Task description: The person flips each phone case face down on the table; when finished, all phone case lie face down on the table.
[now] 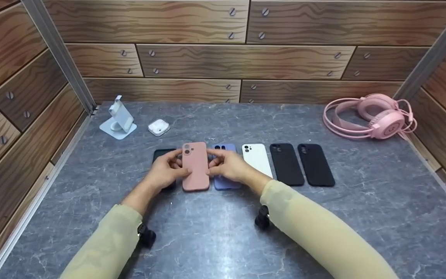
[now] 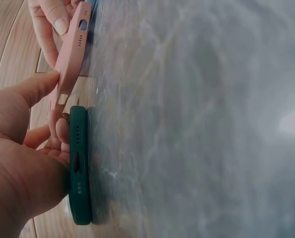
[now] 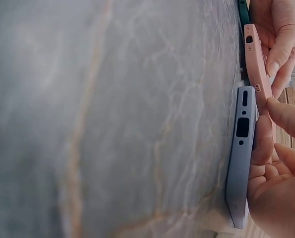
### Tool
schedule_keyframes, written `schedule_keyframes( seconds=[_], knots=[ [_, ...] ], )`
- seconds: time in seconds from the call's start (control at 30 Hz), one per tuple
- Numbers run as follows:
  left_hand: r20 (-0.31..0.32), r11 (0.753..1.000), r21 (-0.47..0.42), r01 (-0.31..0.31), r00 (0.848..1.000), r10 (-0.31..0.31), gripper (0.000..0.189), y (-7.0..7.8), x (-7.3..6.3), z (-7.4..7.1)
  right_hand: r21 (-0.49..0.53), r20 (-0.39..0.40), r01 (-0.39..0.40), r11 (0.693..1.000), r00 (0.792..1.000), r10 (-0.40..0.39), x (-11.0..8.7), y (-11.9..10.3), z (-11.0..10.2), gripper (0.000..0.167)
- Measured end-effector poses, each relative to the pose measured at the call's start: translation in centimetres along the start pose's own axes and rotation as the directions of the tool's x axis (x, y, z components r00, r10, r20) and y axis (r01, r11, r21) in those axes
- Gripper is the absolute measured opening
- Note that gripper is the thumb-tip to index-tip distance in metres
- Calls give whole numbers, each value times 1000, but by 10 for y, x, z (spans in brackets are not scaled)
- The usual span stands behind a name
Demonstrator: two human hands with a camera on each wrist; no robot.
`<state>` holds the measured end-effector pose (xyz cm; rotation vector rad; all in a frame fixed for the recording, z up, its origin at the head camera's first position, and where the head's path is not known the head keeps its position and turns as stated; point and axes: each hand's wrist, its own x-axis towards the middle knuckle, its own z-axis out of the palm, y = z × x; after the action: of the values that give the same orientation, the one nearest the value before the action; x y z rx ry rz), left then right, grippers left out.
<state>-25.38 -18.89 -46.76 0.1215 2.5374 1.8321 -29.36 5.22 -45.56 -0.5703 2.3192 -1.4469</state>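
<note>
Both hands pinch a pink phone case (image 1: 196,166) by its two long sides, its camera holes facing up. In the left wrist view the case stands tilted, one edge raised off the table. My left hand (image 1: 163,170) has its thumb on the case's left edge and overlaps a dark green phone case (image 2: 79,163) beneath it. From the other side my right hand (image 1: 230,164) grips the right edge, fingers curled behind it. Under that hand lies a lavender-blue phone case (image 3: 239,163), partly hidden in the head view.
To the right a white phone case (image 1: 257,159) and two black phone cases (image 1: 287,164) continue the row. Behind stand a white charging stand (image 1: 120,120) and a small white square case (image 1: 158,127). Pink headphones (image 1: 385,122) lie at the back right. Wood-patterned panels (image 1: 207,58) enclose the grey table.
</note>
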Motion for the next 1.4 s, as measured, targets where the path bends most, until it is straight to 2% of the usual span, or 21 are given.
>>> schedule_keyframes(
  seconds=[0.37,0.6,0.8,1.07,1.27,1.4],
  knots=[
    [14,998,43,35,999,-35,69,-2,2,-1,-46,1,-5,999,1000,5,1,-1,2,76],
    [17,998,57,27,999,-28,70,-1,2,-1,-76,1,16,997,1000,-16,1,-2,3,75],
    [18,996,83,22,1000,-23,69,0,1,-1,-142,16,49,989,999,-48,2,-2,5,72],
    [19,997,78,13,1000,-15,65,-2,1,-1,-159,10,64,985,998,-63,1,-1,6,72],
    [11,998,51,42,999,-42,63,4,2,-6,-164,18,65,984,998,-63,0,-2,5,70],
    [-5,997,68,23,1000,-23,59,12,3,-13,-164,9,54,985,999,-53,1,-1,5,69]
  ],
)
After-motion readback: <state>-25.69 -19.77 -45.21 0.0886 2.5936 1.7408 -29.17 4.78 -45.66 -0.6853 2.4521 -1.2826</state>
